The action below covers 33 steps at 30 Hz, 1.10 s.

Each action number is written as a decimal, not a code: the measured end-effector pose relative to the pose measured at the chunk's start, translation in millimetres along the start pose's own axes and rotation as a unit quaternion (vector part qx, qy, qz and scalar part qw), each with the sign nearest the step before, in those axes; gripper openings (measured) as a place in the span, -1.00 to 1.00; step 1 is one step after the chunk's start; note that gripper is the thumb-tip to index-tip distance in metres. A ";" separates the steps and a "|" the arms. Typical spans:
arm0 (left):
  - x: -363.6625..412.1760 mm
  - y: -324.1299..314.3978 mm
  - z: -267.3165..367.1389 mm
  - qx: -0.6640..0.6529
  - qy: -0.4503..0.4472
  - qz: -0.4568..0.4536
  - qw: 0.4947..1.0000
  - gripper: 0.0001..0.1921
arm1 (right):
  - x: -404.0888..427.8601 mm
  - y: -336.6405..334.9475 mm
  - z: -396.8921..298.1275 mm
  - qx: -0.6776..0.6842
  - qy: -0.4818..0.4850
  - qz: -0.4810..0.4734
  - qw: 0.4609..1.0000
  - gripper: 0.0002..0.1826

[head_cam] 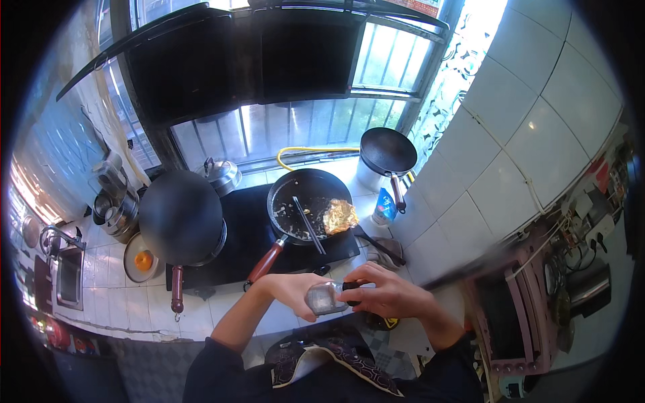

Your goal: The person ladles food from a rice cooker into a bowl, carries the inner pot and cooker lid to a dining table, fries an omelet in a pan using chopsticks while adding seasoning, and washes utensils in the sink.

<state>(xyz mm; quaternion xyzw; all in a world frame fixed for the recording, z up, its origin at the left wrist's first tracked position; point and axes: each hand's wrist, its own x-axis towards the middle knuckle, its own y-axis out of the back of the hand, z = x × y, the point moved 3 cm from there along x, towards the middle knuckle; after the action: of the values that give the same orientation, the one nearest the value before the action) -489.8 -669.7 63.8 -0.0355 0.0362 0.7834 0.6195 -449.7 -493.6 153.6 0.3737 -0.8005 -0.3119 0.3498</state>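
Observation:
My left hand (291, 293) is wrapped around a small clear glass jar (324, 299) with pale contents, held on its side in front of my body. At the jar's mouth, the fingers of my right hand (385, 293) grip its black cap (351, 293); whether the cap is loose cannot be told. Beyond my hands sits a black frying pan (289, 194) with a red-brown handle. A browned fried egg or omelette (340, 216) lies against its right side. A pair of chopsticks (308, 224) rests in the pan and over its near rim, among pale food scraps.
Left on the black cooktop (247, 211) is a dark round pan or lid (180, 216). Beside it, a bowl (132, 259) holds something orange. A smaller pan (388, 151), a blue pouch (385, 205) and a dark-handled utensil (380, 244) are to the right. A pink oven (509, 312) stands further right.

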 end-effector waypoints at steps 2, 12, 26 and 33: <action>6.5 8.4 3.2 -0.020 0.019 -0.037 0.999 -0.48 | -4.6 2.5 8.6 0.013 0.015 0.016 1.000 -0.50; 46.6 29.6 8.9 -0.039 0.009 0.041 0.998 -0.50 | -9.9 30.5 55.3 -0.041 -0.195 0.035 0.979 -0.49; 72.0 25.4 11.0 -0.180 -0.068 0.086 0.978 -0.25 | -53.9 27.7 129.6 0.352 -0.105 0.234 0.900 -0.47; 80.2 5.6 -11.9 -0.255 -0.148 0.162 0.942 -0.27 | -59.6 -19.3 133.7 0.320 -0.119 0.192 0.920 -0.45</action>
<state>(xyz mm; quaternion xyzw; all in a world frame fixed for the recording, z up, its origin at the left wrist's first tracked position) -513.5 -594.6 44.0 -0.0696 -0.2515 0.8524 0.4531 -520.1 -423.2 44.4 0.2649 -0.9497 -0.0082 0.1666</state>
